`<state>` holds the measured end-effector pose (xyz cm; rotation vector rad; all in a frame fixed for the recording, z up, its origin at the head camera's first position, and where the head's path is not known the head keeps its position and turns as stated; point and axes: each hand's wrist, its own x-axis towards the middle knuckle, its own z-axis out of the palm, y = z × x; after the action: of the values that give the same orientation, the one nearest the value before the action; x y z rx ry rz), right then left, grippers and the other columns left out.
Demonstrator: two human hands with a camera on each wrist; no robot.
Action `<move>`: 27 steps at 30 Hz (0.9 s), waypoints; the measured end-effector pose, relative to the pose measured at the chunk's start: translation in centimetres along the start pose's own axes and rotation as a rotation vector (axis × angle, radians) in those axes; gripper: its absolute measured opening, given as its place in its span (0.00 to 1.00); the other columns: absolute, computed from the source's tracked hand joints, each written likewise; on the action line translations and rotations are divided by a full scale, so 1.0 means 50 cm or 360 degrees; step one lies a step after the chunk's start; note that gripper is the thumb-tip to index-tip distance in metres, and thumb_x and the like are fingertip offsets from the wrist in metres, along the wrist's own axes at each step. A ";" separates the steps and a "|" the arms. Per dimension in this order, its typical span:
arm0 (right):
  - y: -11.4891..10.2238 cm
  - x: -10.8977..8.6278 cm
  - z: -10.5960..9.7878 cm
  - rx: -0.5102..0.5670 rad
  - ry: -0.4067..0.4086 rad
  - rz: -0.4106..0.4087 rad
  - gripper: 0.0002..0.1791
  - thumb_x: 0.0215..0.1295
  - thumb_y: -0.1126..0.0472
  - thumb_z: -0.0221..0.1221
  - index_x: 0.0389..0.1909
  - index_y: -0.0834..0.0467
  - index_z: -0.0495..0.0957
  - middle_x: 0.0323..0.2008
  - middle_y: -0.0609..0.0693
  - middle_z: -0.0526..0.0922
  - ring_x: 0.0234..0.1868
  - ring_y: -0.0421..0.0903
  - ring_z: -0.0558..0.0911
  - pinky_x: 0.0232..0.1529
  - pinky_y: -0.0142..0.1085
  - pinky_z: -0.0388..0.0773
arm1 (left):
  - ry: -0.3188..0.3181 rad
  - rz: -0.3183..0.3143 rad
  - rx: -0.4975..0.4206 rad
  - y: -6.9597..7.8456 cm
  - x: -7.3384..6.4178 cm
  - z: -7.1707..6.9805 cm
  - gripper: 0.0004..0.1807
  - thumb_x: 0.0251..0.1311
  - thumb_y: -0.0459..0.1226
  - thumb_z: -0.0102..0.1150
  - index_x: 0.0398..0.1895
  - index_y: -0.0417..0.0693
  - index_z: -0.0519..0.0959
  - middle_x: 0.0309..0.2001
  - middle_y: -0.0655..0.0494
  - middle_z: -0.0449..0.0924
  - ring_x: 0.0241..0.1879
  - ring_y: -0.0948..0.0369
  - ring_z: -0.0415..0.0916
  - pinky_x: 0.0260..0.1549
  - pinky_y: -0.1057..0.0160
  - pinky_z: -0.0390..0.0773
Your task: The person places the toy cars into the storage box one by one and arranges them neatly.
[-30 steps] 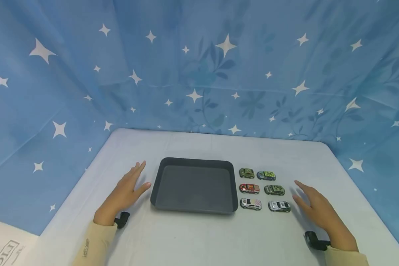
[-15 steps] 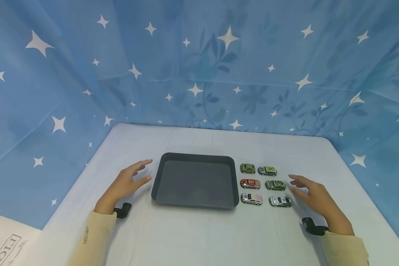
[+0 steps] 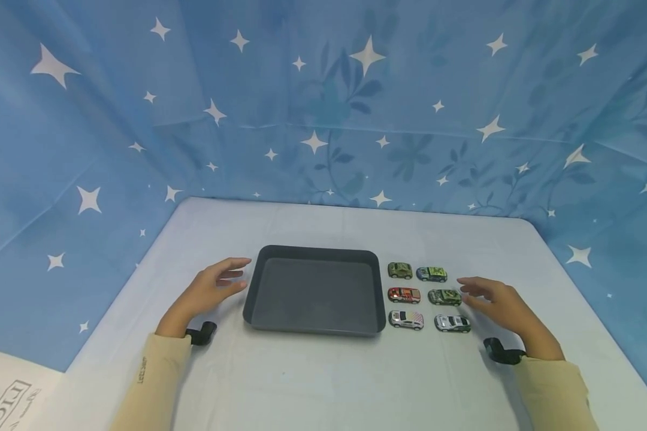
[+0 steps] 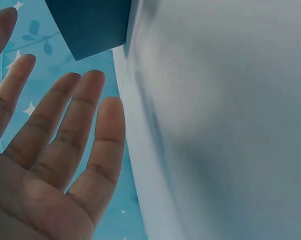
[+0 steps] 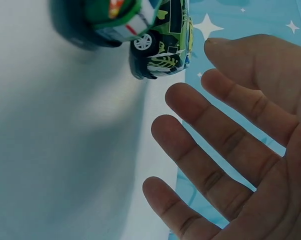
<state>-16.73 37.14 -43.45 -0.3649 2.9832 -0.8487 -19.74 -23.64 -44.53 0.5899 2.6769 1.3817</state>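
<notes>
A dark grey tray (image 3: 315, 331) lies near the middle of the white table in the head view. Just off its left side is my left hand (image 3: 209, 291), fingers relaxed and holding nothing; the tray's corner (image 4: 93, 30) shows beyond the fingertips in the left wrist view. Right of the tray, toy cars stand in two columns: olive (image 3: 400, 270), red (image 3: 404, 295) and white (image 3: 406, 319) nearer it, then blue-green (image 3: 432, 274), camouflage green (image 3: 445, 297) and silver (image 3: 452, 323). My right hand (image 3: 496, 302) hovers at the camouflage car's right end, fingers relaxed, nothing held.
Behind the table (image 3: 323, 383) hangs a blue curtain (image 3: 280, 108) with white stars, which also runs down both sides. A pale printed surface (image 3: 11, 389) shows at the lower left. Each wrist wears a black camera (image 3: 504, 352).
My right hand has moved left toward the cars, its fingers bending slightly. The left hand has turned in a little toward the tray. The head view has tilted slightly; tray and cars stay put.
</notes>
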 end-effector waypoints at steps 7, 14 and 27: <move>0.003 0.019 -0.010 0.0055 -0.0029 -0.0019 0.22 0.73 0.67 0.68 0.63 0.73 0.80 0.52 0.68 0.88 0.52 0.67 0.87 0.55 0.66 0.82 | -0.0112 -0.0036 -0.0172 -0.005 0.012 0.004 0.31 0.76 0.34 0.66 0.78 0.35 0.71 0.76 0.33 0.70 0.72 0.34 0.72 0.66 0.37 0.76; 0.002 0.040 -0.022 0.0093 -0.0089 0.0052 0.23 0.75 0.64 0.68 0.65 0.72 0.80 0.54 0.69 0.87 0.54 0.70 0.86 0.53 0.64 0.84 | -0.0188 0.0007 -0.0239 -0.012 0.027 0.007 0.33 0.76 0.33 0.65 0.79 0.32 0.67 0.76 0.30 0.68 0.72 0.31 0.71 0.62 0.46 0.82; 0.018 0.080 -0.025 0.0253 -0.0177 -0.0015 0.24 0.76 0.64 0.66 0.67 0.73 0.78 0.63 0.74 0.81 0.60 0.72 0.83 0.57 0.65 0.82 | -0.0306 -0.0046 -0.0352 -0.021 0.040 0.017 0.39 0.74 0.37 0.68 0.83 0.38 0.64 0.82 0.31 0.58 0.76 0.26 0.61 0.66 0.35 0.76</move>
<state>-20.89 37.60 -42.67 -0.4069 2.7920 -1.0226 -21.72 -22.78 -45.68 0.6230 2.3366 1.5026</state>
